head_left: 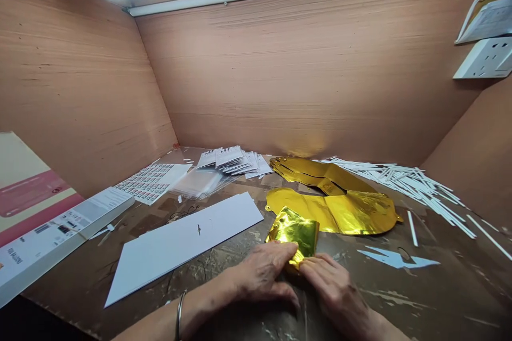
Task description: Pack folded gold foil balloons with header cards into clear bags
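Note:
Both hands press on a small folded piece of gold foil (295, 230) at the near middle of the worktable. My left hand (264, 272) lies on the foil's near left edge, fingers together and curled onto it. My right hand (334, 285) meets it from the right, fingertips pinching the foil's near corner. A metal bangle sits on my left wrist. Just behind the folded piece lies a larger flat gold foil shape (340, 210), and a stack of more gold foil (316, 170) lies farther back.
A white card sheet (180, 240) lies left of my hands. Clear sleeves and printed cards (224, 168) sit at the back left, a sticker sheet (150, 181) beside them. Several white straws (412, 184) are piled at the right. A long box (52, 234) lies at the far left. Wooden walls enclose the bench.

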A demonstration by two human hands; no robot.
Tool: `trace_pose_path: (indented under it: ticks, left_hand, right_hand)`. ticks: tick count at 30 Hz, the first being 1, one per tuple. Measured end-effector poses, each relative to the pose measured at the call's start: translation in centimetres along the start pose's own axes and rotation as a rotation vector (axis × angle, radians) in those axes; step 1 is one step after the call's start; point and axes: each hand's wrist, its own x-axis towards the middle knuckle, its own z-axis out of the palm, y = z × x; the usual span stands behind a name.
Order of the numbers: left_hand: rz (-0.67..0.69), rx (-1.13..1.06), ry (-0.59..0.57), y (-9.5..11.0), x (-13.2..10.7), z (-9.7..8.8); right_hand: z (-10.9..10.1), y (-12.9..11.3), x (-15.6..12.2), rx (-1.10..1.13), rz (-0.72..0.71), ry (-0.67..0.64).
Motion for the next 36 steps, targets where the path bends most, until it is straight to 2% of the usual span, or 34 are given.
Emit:
trace_pose_path:
  ticks: [3,6,8,10,13,16,18,20,21,23,25,29,33,34,35,36]
  left_hand:
    - [-0.025,-0.121,-0.012,-1.8,0.3,-0.6]
    - [-0.084,-0.402,0.102,-3.4,1.4,-0.4]
    - [-0.196,-0.626,0.221,-4.2,2.6,0.2]
    - [-0.329,-0.767,0.321,-4.5,4.0,0.8]
    - [-0.442,-0.771,0.403,-4.6,5.8,1.2]
    - [-0.454,-0.717,0.445,-4.0,6.1,0.9]
    - [-0.38,-0.575,0.518,-3.4,5.2,0.6]
    - [-0.161,-0.249,0.571,-2.7,3.9,0.5]
    - [-0.01,-0.039,0.555,-2.4,3.3,0.6]
    - [0.241,0.341,0.445,-2.0,2.3,1.1]
    - [0.334,0.599,0.332,-1.8,2.2,1.7]
    - [0.254,0.861,0.263,-1.8,3.5,2.5]
    - [0.202,0.901,0.188,-1.5,4.7,2.1]
    - [0.193,0.9,0.171,-1.4,4.8,1.9]
    - [0.187,0.902,0.155,-1.1,4.9,1.7]
    - [0.189,0.907,0.141,-0.8,4.9,1.4]
  right_hand:
    - [-0.6,1.0,0.6,0.273,0.484,-0.01]
    - [-0.8,2.1,1.8,0.548,0.933,-0.031]
    - [-0.3,2.9,2.5,0.677,1.119,-0.034]
    - [0.3,3.6,3.1,0.731,1.218,-0.049]
    - [0.7,4.4,3.5,0.782,1.297,-0.078]
    - [0.2,4.7,3.9,0.843,1.363,-0.09]
    - [-0.3,4.8,4.2,0.88,1.398,-0.089]
    - [-0.7,5.0,4.4,0.911,1.419,-0.088]
    - [-0.8,5.2,4.5,0.925,1.425,-0.088]
    - [-0.8,5.6,4.5,0.947,1.433,-0.093]
    - [-0.7,6.0,4.4,0.958,1.44,-0.106]
    - [-0.6,6.7,4.2,0.939,1.429,-0.136]
    - [-1.9,5.6,4.1,0.838,1.377,-0.145]
    - [-2.3,5.0,3.8,0.782,1.333,-0.122]
    - [-2.6,4.3,3.5,0.678,1.23,-0.091]
    - [-2.8,3.6,3.0,0.524,1.068,-0.062]
